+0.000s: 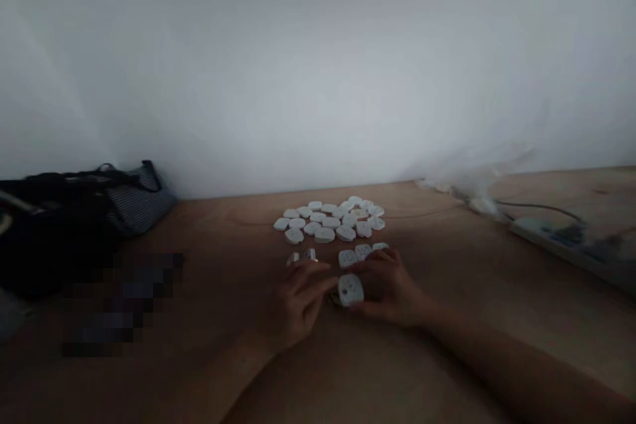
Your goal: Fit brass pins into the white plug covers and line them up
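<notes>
A white rounded piece with small holes (350,290) is tilted up between the thumb and fingers of my right hand (392,288). My left hand (301,298) is beside it on the left, its fingers pointing toward the piece; whether they touch it or pinch anything small is too dim to tell. Just beyond my right hand lie a few similar white pieces (348,258). Two more white pieces (309,255) stand on edge behind my left fingers. Farther back, a cluster of several white pieces (324,234) is spread on the wooden table (223,291).
A black bag with a striped side (139,202) sits at the left. In front of it is a pixelated dark area (124,305). A power strip (551,238) with cables and some clear plastic (467,182) lie at the right, near the white wall (318,79).
</notes>
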`<state>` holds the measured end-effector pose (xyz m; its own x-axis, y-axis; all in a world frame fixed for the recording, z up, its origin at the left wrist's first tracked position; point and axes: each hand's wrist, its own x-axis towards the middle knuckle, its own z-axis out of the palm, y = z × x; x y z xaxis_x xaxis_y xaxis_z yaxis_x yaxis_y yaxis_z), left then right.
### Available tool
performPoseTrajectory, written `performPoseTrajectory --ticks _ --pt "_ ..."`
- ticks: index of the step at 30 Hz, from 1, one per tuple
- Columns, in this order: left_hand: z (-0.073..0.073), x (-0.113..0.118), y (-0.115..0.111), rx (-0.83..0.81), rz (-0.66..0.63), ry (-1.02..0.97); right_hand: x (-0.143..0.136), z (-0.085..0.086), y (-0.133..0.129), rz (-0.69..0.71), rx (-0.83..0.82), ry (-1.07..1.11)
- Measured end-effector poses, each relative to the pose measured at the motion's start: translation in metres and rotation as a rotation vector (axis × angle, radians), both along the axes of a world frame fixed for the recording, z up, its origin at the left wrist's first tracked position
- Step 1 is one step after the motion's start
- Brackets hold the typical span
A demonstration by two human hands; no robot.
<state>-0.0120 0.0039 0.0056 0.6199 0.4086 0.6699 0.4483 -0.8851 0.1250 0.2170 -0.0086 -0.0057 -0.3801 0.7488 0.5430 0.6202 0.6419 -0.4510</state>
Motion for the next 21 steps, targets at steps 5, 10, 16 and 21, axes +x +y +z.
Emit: performPoseTrajectory --ticks 5,10,16,21 --pt "-0.004 0.0 0.0 -0.306 0.109 0.063 0.009 -0.004 0.007 -0.109 0.029 0.024" --pt "-0.011 0.002 0.005 -0.428 0.105 0.109 0.009 -0.004 0.006 -0.095 0.039 0.001" --pt "-0.011 0.004 0.005 -0.517 0.148 0.049 0.008 -0.005 0.005 -0.065 0.077 -0.01" --pt "-0.008 0.004 0.004 -0.498 0.166 -0.055 0.007 -0.004 0.005 -0.048 0.077 0.003"
